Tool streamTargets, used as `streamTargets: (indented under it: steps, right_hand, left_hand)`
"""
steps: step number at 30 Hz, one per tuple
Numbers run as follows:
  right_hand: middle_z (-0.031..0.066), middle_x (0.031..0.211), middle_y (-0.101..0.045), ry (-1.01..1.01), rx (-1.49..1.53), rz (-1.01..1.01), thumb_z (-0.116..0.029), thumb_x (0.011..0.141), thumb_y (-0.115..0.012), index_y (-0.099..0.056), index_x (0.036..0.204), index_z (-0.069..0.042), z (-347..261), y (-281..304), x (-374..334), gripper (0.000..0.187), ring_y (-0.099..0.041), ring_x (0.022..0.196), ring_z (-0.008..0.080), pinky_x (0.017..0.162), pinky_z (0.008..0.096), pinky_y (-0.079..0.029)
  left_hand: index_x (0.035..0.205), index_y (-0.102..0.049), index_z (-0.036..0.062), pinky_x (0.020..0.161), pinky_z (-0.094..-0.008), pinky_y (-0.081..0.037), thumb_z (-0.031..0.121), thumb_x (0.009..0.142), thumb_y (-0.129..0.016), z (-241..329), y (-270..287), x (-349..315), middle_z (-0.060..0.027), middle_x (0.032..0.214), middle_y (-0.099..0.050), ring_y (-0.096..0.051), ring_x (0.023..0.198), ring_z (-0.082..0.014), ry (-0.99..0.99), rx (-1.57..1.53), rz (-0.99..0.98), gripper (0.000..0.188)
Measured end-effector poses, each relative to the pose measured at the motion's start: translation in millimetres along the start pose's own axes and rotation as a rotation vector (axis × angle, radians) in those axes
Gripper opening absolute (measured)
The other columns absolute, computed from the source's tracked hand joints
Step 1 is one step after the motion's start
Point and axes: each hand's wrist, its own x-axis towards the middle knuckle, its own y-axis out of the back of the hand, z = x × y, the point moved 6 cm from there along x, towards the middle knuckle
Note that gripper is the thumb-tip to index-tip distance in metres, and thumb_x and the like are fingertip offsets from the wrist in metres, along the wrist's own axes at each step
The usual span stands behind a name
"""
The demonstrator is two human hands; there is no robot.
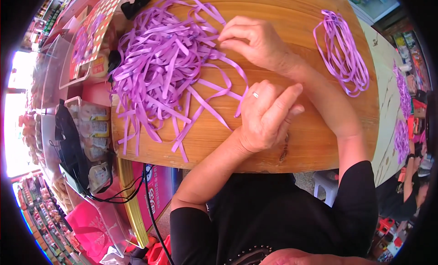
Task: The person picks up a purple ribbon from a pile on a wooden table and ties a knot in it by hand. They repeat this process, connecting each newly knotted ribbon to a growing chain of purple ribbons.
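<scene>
A large tangled heap of narrow purple ribbons (157, 69) spreads over the left part of the wooden table (315, 148). My right hand (258, 42) reaches across to the heap's right edge, thumb and fingertips pinched at a purple ribbon there. Closer to me, my left hand (269, 114), with a ring on one finger, has its fingers curled in and the index pointing right. A loose ribbon strand curves down beside its knuckles; whatever lies inside those fingers is hidden. At the far right sits a looped bundle of purple ribbon (342, 53), apart from both hands.
Clear plastic bins (93, 128) with packaged goods stand along the table's left side, with a black strap (73, 146) over them. Black cables (148, 192) hang by the near left corner. A pale surface (385, 96) with more purple ribbons (401, 142) adjoins on the right, where another person sits.
</scene>
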Motion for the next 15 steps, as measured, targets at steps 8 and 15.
streamTargets:
  steps: [8,15]
  right_hand:
    - [0.0093,0.071,-0.06,-0.073,-0.111,-0.03,-0.033,0.074,-0.074,-0.064,0.073,-0.004,-10.6,-58.4,42.3,0.031,-0.057,0.062,0.0255,0.058,0.0346,-0.045]
    - [0.005,0.076,-0.06,-0.164,0.111,-0.075,-0.012,0.079,-0.07,-0.066,0.082,-0.001,-15.6,-19.0,48.4,0.012,-0.056,0.068,0.0138,0.062,0.0273,-0.043]
  left_hand:
    - [0.1,-0.059,-0.0037,0.053,-0.0331,-0.036,0.027,0.073,-0.068,12.8,15.5,-1.9,-0.0078,0.074,-0.051,-0.049,0.062,-0.0218,-0.137,-0.088,0.214,0.042]
    - [0.103,-0.06,-0.004,0.053,-0.0328,-0.036,0.021,0.071,-0.071,14.1,13.6,-1.5,-0.0107,0.08,-0.056,-0.049,0.061,-0.0218,-0.129,-0.005,0.102,0.042]
